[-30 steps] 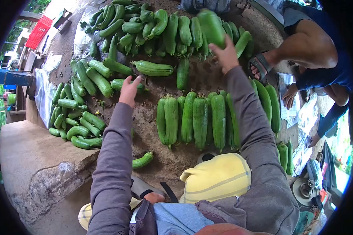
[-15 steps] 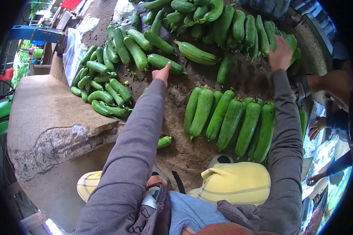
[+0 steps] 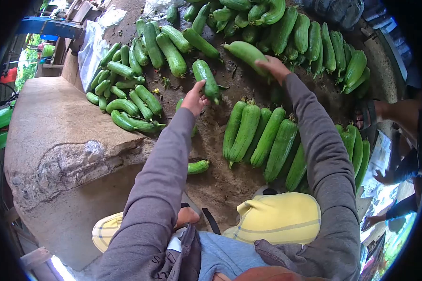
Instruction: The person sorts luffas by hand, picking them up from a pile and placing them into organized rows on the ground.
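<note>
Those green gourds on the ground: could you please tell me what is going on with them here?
The person's left hand holds a dark gourd by its near end. Their right hand clasps the near end of a pale gourd. Both gourds are out over the bare dirt. A neat row of gourds lies side by side just in front of the person, and looser piles sit to the left and further back.

A concrete slab (image 3: 56, 140) borders small gourds (image 3: 126, 105), beside a row of bigger gourds (image 3: 262, 136).
</note>
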Demonstrator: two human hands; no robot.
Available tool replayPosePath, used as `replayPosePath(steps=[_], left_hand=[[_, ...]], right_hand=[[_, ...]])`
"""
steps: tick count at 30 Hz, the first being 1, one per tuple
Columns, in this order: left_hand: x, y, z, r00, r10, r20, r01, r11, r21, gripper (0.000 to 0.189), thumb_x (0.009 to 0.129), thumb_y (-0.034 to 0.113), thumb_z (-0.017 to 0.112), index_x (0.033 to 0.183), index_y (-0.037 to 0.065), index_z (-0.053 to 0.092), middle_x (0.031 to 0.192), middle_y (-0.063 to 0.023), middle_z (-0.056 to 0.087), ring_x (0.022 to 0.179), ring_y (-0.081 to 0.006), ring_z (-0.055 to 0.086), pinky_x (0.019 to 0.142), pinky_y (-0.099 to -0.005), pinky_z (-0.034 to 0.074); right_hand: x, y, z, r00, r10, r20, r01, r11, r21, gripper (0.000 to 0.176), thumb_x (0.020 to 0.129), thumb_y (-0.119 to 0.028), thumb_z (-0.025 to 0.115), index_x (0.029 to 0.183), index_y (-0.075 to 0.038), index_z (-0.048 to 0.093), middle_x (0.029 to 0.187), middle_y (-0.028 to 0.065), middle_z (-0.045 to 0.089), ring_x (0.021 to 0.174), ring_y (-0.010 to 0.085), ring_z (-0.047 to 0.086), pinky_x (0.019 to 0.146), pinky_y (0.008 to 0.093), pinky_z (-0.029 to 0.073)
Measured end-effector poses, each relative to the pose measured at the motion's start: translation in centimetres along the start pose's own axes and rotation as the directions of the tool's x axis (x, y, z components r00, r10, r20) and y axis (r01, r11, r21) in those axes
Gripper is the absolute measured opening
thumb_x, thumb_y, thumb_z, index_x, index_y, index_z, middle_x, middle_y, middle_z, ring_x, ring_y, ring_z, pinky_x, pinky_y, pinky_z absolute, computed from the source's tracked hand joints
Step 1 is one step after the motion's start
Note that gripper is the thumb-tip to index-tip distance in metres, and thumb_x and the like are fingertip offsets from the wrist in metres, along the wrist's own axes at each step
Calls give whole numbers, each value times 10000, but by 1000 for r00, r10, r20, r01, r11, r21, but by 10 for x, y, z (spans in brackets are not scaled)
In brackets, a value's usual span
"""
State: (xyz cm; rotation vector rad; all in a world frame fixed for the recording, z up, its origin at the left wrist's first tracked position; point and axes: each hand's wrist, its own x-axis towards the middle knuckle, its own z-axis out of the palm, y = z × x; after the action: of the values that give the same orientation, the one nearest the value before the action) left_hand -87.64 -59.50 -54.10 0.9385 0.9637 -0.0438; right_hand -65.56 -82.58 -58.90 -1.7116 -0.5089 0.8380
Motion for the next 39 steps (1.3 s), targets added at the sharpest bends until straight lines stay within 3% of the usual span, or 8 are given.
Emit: replayPosePath(steps=[2, 6, 19, 22, 26, 30, 34, 39], left_hand=[[-9, -7, -7, 1000, -8, 5, 9, 997, -77, 386, 850, 322, 582, 1125, 63, 502, 951, -64, 599, 817, -175, 594, 668, -337, 486], [-16, -16, -22, 1000, 0, -20, -1, 997, -73, 364, 843, 334, 572, 1101, 83, 524, 929, -49, 607, 793, -164, 598, 652, -323, 478], [-7, -29, -38, 996, 51, -68, -36, 978, 206, 351, 831, 372, 578, 1081, 126, 562, 914, 15, 546, 782, -113, 490, 671, -297, 386], [-11, -31, -37, 998, 30, 48, -32, 999, 43, 333, 838, 336, 572, 1066, 94, 562, 916, -22, 601, 775, -127, 571, 607, -283, 423], [-37, -20, -28, 995, 57, 86, -56, 998, -15, 328, 845, 296, 555, 1086, 75, 536, 929, -55, 619, 817, -163, 612, 677, -321, 494], [-46, -14, -22, 985, 82, 155, -78, 997, -30, 376, 842, 272, 558, 1143, 52, 509, 1038, -80, 595, 929, -216, 594, 803, -390, 488], [-56, -7, 1, 947, 133, 292, -92, 984, -152, 407, 831, 237, 566, 1183, 52, 480, 1101, -93, 567, 1010, -227, 557, 873, -402, 457], [-67, 7, 46, 895, 174, 411, -118, 980, -160, 437, 813, 193, 566, 1212, 57, 449, 1125, -86, 533, 1034, -223, 526, 904, -413, 433]], right_hand=[[-21, -23, -10, 965, 210, 156, -262, 789, 555, 514, 816, -417, 564, 1171, -47, 523, 985, 117, 617, 859, 209, 610, 718, 360, 484], [-54, -47, -10, 962, 88, 257, -268, 450, 852, 524, 861, -463, 446, 1177, -50, 511, 975, 111, 607, 746, 176, 595, 522, 247, 476], [-115, -74, -28, 991, -127, 31, 22, 396, 918, 668, 847, -544, 354, 1127, 44, 505, 764, 110, 575, 534, 151, 495, 477, 248, 377], [-133, -74, -59, 913, 43, -406, 318, 551, 771, 617, 826, -503, 487, 1139, 28, 510, 855, 133, 608, 632, 162, 540, 545, 282, 431], [-122, -41, -135, 429, 190, -883, 263, 909, 323, 625, 768, -450, 642, 1173, 10, 520, 1004, 169, 613, 882, 261, 578, 790, 366, 464], [-119, -20, -195, 372, 81, -925, -146, 989, 28, 740, 748, -531, 613, 1224, 24, 500, 1172, 223, 547, 1067, 342, 528, 943, 394, 379], [-113, -16, -214, 336, 3, -942, -603, 769, -213, 775, 743, -570, 584, 1277, -20, 472, 1262, 210, 495, 1130, 352, 492, 971, 412, 356], [-122, -35, -159, 373, -509, -776, -592, 514, -621, 586, 782, -489, 577, 1215, -97, 526, 1280, 174, 482, 1144, 344, 479, 941, 419, 383]])
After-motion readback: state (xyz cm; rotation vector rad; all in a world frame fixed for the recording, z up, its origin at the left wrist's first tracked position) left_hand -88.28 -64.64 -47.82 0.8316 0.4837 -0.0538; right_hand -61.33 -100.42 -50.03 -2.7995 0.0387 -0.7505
